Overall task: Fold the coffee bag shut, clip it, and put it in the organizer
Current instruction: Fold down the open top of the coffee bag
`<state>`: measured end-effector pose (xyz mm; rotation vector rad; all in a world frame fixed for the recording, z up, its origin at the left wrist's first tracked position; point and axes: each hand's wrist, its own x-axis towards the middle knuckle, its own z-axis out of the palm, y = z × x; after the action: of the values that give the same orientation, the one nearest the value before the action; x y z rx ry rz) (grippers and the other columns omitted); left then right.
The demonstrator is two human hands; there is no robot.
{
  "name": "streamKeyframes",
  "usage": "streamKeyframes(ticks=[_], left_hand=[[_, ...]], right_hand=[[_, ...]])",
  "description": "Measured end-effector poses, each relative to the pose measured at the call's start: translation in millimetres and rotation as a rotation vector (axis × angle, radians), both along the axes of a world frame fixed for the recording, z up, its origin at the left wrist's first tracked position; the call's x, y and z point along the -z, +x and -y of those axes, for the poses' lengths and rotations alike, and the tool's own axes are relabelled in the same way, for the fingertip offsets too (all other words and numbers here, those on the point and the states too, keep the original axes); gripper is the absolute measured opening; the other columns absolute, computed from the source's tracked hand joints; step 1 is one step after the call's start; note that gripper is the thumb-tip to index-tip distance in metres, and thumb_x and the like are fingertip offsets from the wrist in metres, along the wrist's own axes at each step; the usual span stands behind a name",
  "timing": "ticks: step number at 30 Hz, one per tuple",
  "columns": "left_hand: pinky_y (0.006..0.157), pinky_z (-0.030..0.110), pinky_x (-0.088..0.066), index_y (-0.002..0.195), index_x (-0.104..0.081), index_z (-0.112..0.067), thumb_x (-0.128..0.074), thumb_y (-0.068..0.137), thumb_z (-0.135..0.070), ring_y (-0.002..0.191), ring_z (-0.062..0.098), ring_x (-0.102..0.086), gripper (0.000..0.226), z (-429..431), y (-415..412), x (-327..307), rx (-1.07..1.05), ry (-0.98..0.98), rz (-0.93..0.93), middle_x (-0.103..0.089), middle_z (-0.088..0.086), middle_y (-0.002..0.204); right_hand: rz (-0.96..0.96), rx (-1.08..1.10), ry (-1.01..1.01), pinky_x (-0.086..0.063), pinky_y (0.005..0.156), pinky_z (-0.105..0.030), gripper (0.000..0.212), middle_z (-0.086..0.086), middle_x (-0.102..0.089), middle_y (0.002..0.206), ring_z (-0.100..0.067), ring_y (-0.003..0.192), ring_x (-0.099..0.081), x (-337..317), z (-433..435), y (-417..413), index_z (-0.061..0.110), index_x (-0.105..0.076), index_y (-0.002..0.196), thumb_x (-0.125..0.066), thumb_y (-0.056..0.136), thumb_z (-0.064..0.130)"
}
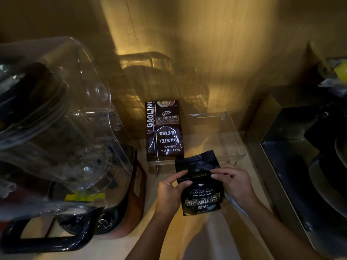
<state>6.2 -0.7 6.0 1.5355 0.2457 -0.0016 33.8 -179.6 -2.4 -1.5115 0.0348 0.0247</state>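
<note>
I hold a small black coffee bag (202, 196) marked "Treasure Blue Mountain" upright over the counter, just in front of the clear organizer (232, 145). My left hand (170, 192) pinches its left side near the top, thumb on the front. My right hand (234, 182) grips its right side, fingers across the upper front. The bag's top flap (197, 160) stands up, creased and tilted back. A larger dark brown "Gaoling" coffee bag (164, 132) stands upright in the organizer's left part. No clip is visible.
A blender with a clear cover (60, 117) and a black handle (47, 239) fills the left side. A dark steel sink (304, 166) with dishes lies at the right. The wooden wall (187, 53) is close behind the organizer.
</note>
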Motion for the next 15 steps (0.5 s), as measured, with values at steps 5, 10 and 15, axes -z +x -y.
streamKeyframes(ticks=[5,10,15], left_hand=[[0.079,0.030,-0.051,0.083,-0.070,-0.025,-0.067,0.075,0.006,0.091,0.026,-0.060,0.031,0,1,4,-0.024,0.160,0.071,-0.061,0.004,0.085],[0.077,0.023,-0.046,0.074,-0.070,-0.034,-0.070,0.074,0.000,0.086,0.023,-0.056,0.034,7,-2,7,-0.106,0.261,0.121,-0.055,0.002,0.082],[0.084,0.031,-0.027,0.075,-0.074,-0.026,-0.074,0.072,-0.009,0.097,0.015,-0.036,0.017,4,-3,7,-0.128,0.514,0.172,-0.048,0.001,0.096]], right_hand=[[-0.006,-0.042,-0.053,-0.051,0.064,-0.011,0.033,-0.005,-0.061,0.079,-0.011,0.074,-0.061,-7,1,0,0.018,-0.071,0.068,-0.066,0.067,-0.015],[0.016,0.007,-0.069,-0.051,0.064,-0.010,0.036,-0.003,-0.060,0.076,-0.004,0.069,-0.062,2,2,-1,0.024,-0.073,0.059,-0.069,0.065,-0.012],[0.028,0.007,-0.122,-0.047,0.077,-0.022,0.039,0.003,-0.045,0.080,-0.011,0.082,-0.052,13,6,0,0.031,-0.073,0.061,-0.072,0.064,-0.007]])
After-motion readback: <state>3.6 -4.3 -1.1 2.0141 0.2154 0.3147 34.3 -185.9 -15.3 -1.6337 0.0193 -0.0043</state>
